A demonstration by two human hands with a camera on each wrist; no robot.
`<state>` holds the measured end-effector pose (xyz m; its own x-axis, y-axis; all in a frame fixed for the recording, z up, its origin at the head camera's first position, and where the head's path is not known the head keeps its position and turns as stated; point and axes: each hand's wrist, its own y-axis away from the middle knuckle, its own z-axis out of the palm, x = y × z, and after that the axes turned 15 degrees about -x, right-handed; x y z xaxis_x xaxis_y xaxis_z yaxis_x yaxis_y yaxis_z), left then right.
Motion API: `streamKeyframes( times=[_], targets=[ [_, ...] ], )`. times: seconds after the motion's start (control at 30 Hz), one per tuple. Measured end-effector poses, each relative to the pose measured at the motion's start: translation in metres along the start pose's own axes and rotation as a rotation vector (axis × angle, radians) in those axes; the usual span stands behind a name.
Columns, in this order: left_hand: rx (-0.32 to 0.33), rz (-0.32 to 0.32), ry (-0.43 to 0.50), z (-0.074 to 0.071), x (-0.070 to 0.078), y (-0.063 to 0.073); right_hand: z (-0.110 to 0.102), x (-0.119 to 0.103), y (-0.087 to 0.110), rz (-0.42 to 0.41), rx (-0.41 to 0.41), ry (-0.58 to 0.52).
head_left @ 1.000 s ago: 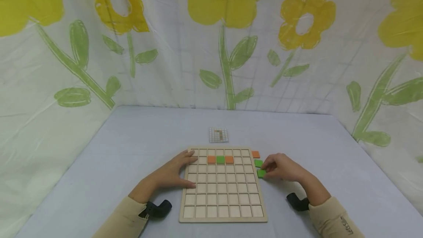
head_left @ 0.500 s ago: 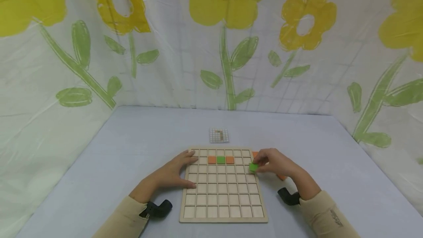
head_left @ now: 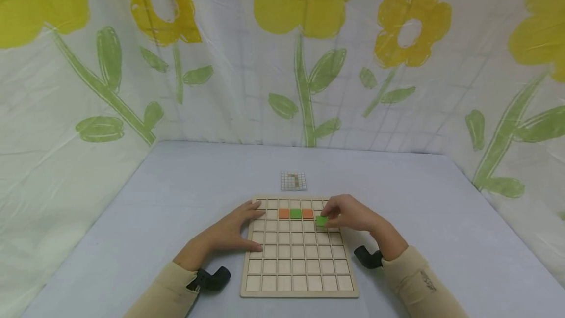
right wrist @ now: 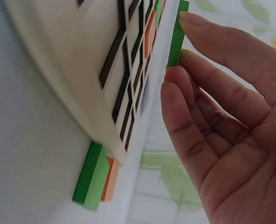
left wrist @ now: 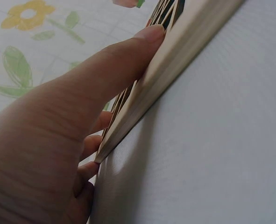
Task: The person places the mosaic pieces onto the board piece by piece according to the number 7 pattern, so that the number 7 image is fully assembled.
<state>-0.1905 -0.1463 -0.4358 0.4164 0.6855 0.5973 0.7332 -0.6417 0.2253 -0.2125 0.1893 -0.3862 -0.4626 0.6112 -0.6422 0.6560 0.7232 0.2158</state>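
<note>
A wooden grid board (head_left: 284,268) lies flat on the table. In its second row from the far edge sit an orange tile (head_left: 284,213), a green tile (head_left: 295,213) and another orange tile (head_left: 307,213), side by side. My left hand (head_left: 227,229) rests on the board's left edge with fingers spread; the left wrist view shows its thumb (left wrist: 123,58) on the rim. Between thumb and fingers, my right hand (head_left: 355,214) pinches a loose green tile (head_left: 321,221) over the right part of the board. The right wrist view has this held tile (right wrist: 177,39) clear of the board.
Beyond the board's far edge lies a small card (head_left: 293,181) printed with a grid pattern. Beside the board's edge in the right wrist view are a green tile (right wrist: 92,177) and an orange tile (right wrist: 110,181). A flower-printed curtain (head_left: 238,63) hangs behind the table.
My right hand has picked the nearer green tile off the table at the board's right and carried it left, over the board. The left hand has stayed in place.
</note>
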Motion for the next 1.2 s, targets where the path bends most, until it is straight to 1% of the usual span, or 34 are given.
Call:
streamKeyframes(
  times=[0.13, 0.3, 0.4, 0.53, 0.67, 0.93, 1.1, 1.2],
  targets=[
    [0.001, 0.002, 0.001, 0.0, 0.0, 0.0, 0.002, -0.005, -0.006, -0.004, -0.007, 0.001],
    [0.0, 0.002, -0.003, 0.0, 0.001, 0.0, 0.003, -0.008, -0.012, -0.028, -0.019, 0.019],
    [0.0, 0.004, -0.001, 0.0, 0.001, 0.0, 0.004, -0.01, -0.015, -0.019, -0.022, 0.024],
    [0.0, 0.012, 0.004, -0.001, 0.001, 0.001, 0.005, -0.012, -0.019, -0.016, -0.023, 0.016],
    [0.002, 0.013, 0.0, -0.001, 0.001, 0.001, 0.007, -0.011, -0.021, -0.037, -0.031, 0.001],
    [0.004, 0.015, 0.005, -0.001, 0.003, 0.001, 0.013, -0.009, -0.026, 0.022, -0.05, -0.028],
    [0.003, 0.019, 0.002, -0.002, 0.003, 0.001, 0.015, -0.007, -0.027, 0.004, -0.05, -0.006],
    [0.006, 0.024, -0.004, -0.002, 0.002, 0.001, 0.016, -0.006, -0.027, -0.002, -0.051, -0.016]
  ],
)
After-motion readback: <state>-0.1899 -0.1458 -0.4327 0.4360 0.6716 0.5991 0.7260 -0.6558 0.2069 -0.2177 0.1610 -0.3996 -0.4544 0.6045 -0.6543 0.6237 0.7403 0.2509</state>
